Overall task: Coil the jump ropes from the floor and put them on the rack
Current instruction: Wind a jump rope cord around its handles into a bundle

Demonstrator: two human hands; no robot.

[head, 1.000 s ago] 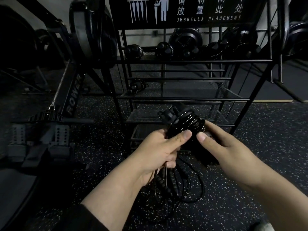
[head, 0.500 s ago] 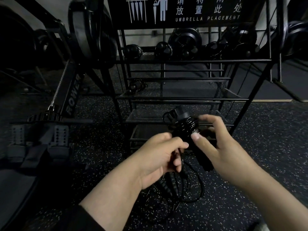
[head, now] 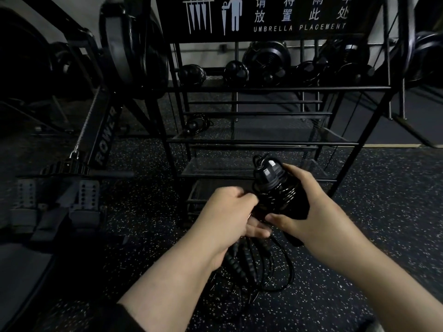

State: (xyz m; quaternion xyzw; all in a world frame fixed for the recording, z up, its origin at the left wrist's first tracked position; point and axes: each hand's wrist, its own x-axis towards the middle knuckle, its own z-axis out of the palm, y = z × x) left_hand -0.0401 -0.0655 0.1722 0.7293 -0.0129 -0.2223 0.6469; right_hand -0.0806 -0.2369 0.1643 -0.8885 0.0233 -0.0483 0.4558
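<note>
A black jump rope (head: 275, 188) with its cord wound round the handles is in front of the black wire rack (head: 263, 142). My right hand (head: 309, 209) grips this wound bundle, thumb underneath. My left hand (head: 227, 216) holds the loose cord just left of the bundle. Loops of black cord (head: 261, 267) and beaded handle ends hang below both hands. One coiled rope (head: 196, 124) lies on the rack's middle shelf at the left. Several dark coiled bundles (head: 236, 73) sit on the top shelf.
A rowing machine (head: 103, 135) stands to the left of the rack, its footrests (head: 57, 200) near the floor. A sign reading UMBRELLA PLACEMENT (head: 299, 27) tops the rack. Speckled black rubber floor (head: 383, 212) spreads around. Dark gym equipment (head: 426, 56) stands at the far right.
My right hand has closed round the wound bundle from the right. My left hand slid down off the bundle and now holds the cord beside it.
</note>
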